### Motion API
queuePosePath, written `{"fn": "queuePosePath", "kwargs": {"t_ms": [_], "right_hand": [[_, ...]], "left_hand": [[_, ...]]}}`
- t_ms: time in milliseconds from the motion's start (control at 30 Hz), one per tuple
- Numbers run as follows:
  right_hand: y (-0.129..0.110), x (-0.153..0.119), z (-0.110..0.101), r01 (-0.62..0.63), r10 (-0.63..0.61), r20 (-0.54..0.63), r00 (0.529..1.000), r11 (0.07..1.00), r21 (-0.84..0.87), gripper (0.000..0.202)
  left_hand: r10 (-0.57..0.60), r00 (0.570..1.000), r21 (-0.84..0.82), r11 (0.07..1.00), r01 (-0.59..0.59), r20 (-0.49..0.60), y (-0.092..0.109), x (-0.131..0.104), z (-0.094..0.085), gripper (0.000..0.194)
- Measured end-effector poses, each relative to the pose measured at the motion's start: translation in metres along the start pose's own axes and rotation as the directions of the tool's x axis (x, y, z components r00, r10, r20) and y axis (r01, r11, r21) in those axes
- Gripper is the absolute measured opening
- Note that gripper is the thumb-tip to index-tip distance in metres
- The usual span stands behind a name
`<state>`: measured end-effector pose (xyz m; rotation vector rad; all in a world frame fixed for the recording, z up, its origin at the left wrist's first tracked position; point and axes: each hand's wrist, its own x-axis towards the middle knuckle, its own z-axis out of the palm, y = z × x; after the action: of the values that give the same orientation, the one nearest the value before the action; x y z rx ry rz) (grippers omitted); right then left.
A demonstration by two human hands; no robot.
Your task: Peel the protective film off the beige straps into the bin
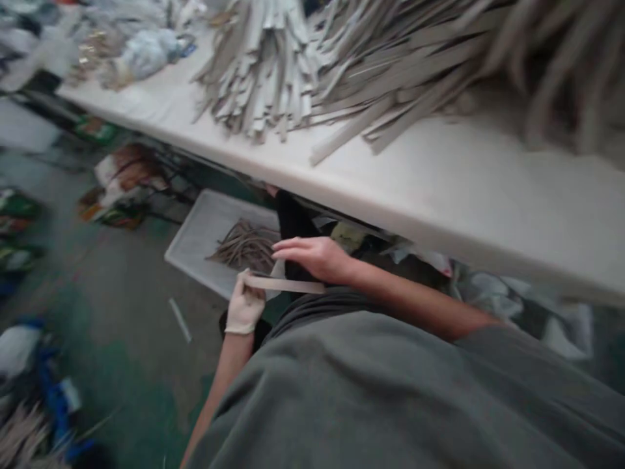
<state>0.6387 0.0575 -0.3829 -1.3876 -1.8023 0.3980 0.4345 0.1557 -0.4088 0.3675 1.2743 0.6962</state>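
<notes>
My left hand [247,305], in a pale glove, is closed on one end of a flat beige strip [288,285]. The strip points to the right across my lap. Just above it, my bare right hand [316,255] has its fingers stretched out to the left; I see nothing held in it. Beyond both hands, a white plastic bin [195,238] on the floor holds a tangled heap of grey-brown strips [247,244]. The palm side of the right hand is hidden, and the picture is somewhat blurred.
A white table [371,189] runs across the top, its edge above my legs. On it lie a bundle of pale strips [268,71] and a larger pile of grey-brown strips [415,65]. Bags [129,176] sit on the floor at left, plastic wrapping [493,293] under the table.
</notes>
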Motion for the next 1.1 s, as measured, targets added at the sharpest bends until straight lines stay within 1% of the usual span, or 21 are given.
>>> {"fn": "queuePosePath", "kwargs": {"t_ms": [33, 67, 100, 167, 200, 233, 300, 367, 433, 533, 633, 733, 800, 900, 967, 1000, 1033, 1067, 1100], "right_hand": [[0.012, 0.002, 0.007, -0.004, 0.004, -0.011, 1.0, 1.0, 0.01, 0.039], [0.021, 0.006, 0.014, 0.007, -0.007, 0.006, 1.0, 1.0, 0.009, 0.044], [0.028, 0.01, 0.021, 0.017, -0.015, 0.04, 0.999, 0.998, -0.067, 0.049], [0.03, 0.015, 0.03, 0.131, -0.109, 0.146, 0.983, 0.98, -0.15, 0.056], [0.026, 0.016, 0.033, 0.199, -0.17, 0.18, 0.969, 0.966, -0.162, 0.054], [0.02, 0.016, 0.034, 0.27, -0.242, 0.194, 0.951, 0.953, -0.14, 0.048], [0.005, 0.015, 0.034, 0.387, -0.376, 0.16, 0.913, 0.921, -0.044, 0.032], [-0.01, 0.016, 0.029, 0.438, -0.444, 0.091, 0.891, 0.895, 0.082, 0.02], [-0.022, 0.019, 0.022, 0.424, -0.438, 0.029, 0.899, 0.884, 0.198, 0.016], [-0.036, 0.026, 0.007, 0.343, -0.351, -0.024, 0.936, 0.896, 0.282, 0.017], [-0.05, 0.036, -0.008, 0.276, -0.28, -0.02, 0.96, 0.925, 0.261, 0.02], [-0.062, 0.047, -0.012, 0.294, -0.311, 0.056, 0.949, 0.934, 0.201, 0.023], [-0.066, 0.054, -0.007, 0.34, -0.361, 0.109, 0.926, 0.925, 0.169, 0.021], [-0.062, 0.062, 0.011, 0.383, -0.408, 0.171, 0.897, 0.909, 0.164, 0.019], [-0.054, 0.068, 0.025, 0.406, -0.437, 0.214, 0.873, 0.897, 0.176, 0.02], [-0.048, 0.073, 0.033, 0.424, -0.456, 0.229, 0.86, 0.888, 0.177, 0.021], [-0.042, 0.081, 0.041, 0.45, -0.481, 0.223, 0.848, 0.875, 0.176, 0.022], [-0.036, 0.09, 0.048, 0.475, -0.506, 0.221, 0.834, 0.861, 0.181, 0.022], [-0.031, 0.101, 0.054, 0.499, -0.528, 0.211, 0.823, 0.848, 0.179, 0.022]], "left_hand": [[-0.008, 0.999, -0.073, 0.997, 0.005, -0.034, 0.008, -0.001, -0.01, 0.031], [-0.032, 0.998, -0.145, 0.989, 0.025, -0.045, 0.012, 0.0, -0.016, 0.029], [-0.062, 0.998, -0.211, 0.976, 0.054, -0.033, 0.014, 0.001, -0.019, 0.026], [-0.103, 0.994, -0.295, 0.95, 0.104, 0.019, 0.014, 0.006, -0.018, 0.022], [-0.101, 0.994, -0.309, 0.945, 0.105, 0.029, 0.013, 0.009, -0.017, 0.021], [-0.09, 0.996, -0.318, 0.943, 0.094, 0.029, 0.012, 0.011, -0.017, 0.02], [-0.077, 0.997, -0.332, 0.94, 0.079, 0.022, 0.011, 0.014, -0.019, 0.02], [-0.062, 0.998, -0.355, 0.932, 0.066, 0.023, 0.01, 0.017, -0.025, 0.019], [-0.051, 0.998, -0.384, 0.922, 0.056, 0.022, 0.011, 0.018, -0.032, 0.019], [-0.036, 0.999, -0.426, 0.903, 0.05, 0.039, 0.013, 0.018, -0.036, 0.02], [-0.028, 0.994, -0.462, 0.884, 0.073, 0.102, 0.018, 0.012, -0.033, 0.019], [-0.023, 0.988, -0.47, 0.878, 0.093, 0.152, 0.024, 0.002, -0.028, 0.018], [-0.003, 0.986, -0.472, 0.878, 0.082, 0.166, 0.027, -0.007, -0.027, 0.017], [0.03, 0.987, -0.478, 0.877, 0.051, 0.159, 0.024, -0.02, -0.028, 0.019], [0.022, 0.983, -0.441, 0.895, 0.062, 0.181, 0.023, -0.019, -0.026, 0.023], [0.01, 0.978, -0.4, 0.913, 0.077, 0.21, 0.027, -0.014, -0.025, 0.024], [0.0, 0.968, -0.342, 0.935, 0.088, 0.25, 0.035, -0.006, -0.024, 0.026], [0.023, 0.962, -0.291, 0.955, 0.06, 0.272, 0.048, 0.001, -0.023, 0.027], [0.075, 0.955, -0.247, 0.969, -0.001, 0.289, 0.064, 0.007, -0.022, 0.027]]}}
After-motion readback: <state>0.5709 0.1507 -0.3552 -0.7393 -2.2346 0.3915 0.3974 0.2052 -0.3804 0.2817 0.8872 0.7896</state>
